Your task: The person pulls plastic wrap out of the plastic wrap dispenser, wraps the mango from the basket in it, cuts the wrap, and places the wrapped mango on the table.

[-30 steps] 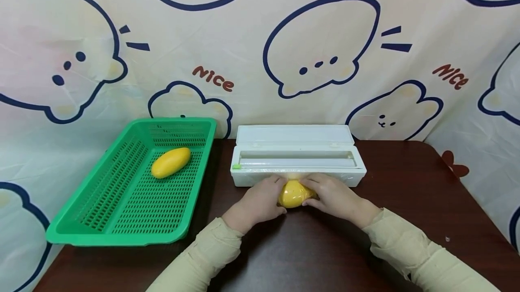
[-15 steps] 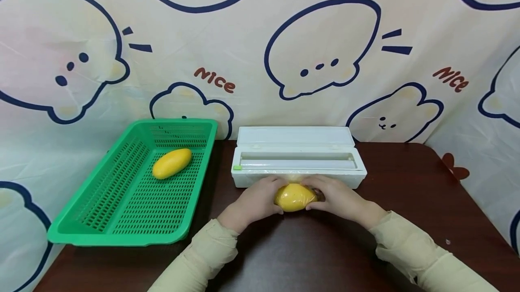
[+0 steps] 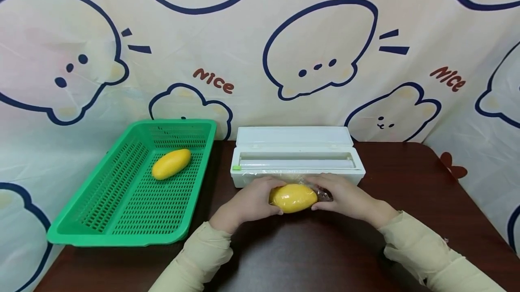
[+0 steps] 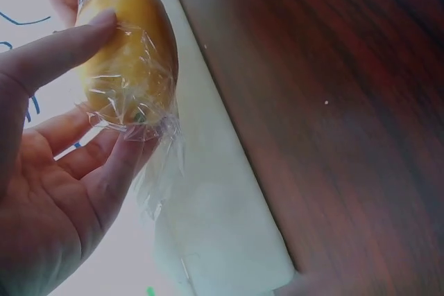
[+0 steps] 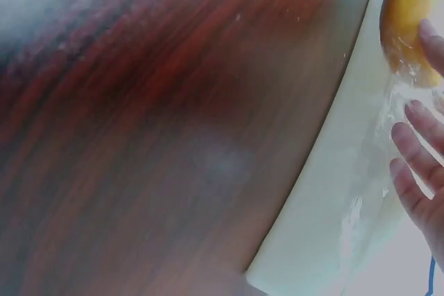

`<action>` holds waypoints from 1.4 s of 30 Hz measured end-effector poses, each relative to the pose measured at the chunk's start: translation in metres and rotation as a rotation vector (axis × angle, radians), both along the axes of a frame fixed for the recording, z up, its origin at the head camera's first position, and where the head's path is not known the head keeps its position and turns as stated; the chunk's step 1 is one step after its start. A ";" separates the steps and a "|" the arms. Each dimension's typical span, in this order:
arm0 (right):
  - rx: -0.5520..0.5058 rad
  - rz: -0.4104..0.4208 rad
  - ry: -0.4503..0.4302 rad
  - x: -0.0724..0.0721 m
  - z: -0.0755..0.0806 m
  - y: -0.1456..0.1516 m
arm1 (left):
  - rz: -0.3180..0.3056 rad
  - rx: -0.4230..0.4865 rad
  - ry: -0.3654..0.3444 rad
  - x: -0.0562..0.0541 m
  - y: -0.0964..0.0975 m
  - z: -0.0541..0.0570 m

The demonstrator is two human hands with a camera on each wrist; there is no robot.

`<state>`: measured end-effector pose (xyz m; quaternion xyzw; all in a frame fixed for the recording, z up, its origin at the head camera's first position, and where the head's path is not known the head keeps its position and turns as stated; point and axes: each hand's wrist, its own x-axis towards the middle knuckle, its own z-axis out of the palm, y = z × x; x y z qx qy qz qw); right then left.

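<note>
A yellow mango (image 3: 294,198) is held between both hands in front of the white cling film box (image 3: 294,136). Clear cling film (image 4: 125,105) covers it, wrinkled and bunched at the end nearest the left palm. My left hand (image 3: 253,199) grips the mango's left end, its thumb pressed on the skin and its fingers bent beneath. On the right end, my right hand (image 3: 347,198) holds with thumb and fingers, the thumb lying on the mango in the right wrist view. Loose film stretches between the mango and the box and past the right fingers.
The box lid stands raised, showing the film roll (image 3: 296,164) and a green slide cutter (image 3: 237,168) at the left of its front edge. To the left, a green basket (image 3: 184,220) contains another mango (image 3: 171,164). A patterned cloth (image 3: 243,48) hangs behind the dark wooden table (image 3: 300,256).
The mango has come slightly toward the person and turned more lengthwise across. Both hands have spread a little apart, and more film shows by the right hand.
</note>
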<state>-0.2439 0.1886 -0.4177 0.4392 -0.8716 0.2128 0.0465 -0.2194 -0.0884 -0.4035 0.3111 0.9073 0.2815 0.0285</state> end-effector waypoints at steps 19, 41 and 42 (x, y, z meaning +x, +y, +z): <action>0.046 -0.029 0.269 0.023 -0.009 -0.027 | -0.040 0.090 -0.064 0.003 -0.009 0.008; 0.005 -0.066 0.223 0.019 -0.013 -0.032 | 0.012 -0.019 0.210 0.024 0.000 0.018; 0.005 -0.071 0.225 0.019 -0.013 -0.032 | -0.013 -0.020 0.241 0.024 0.004 0.018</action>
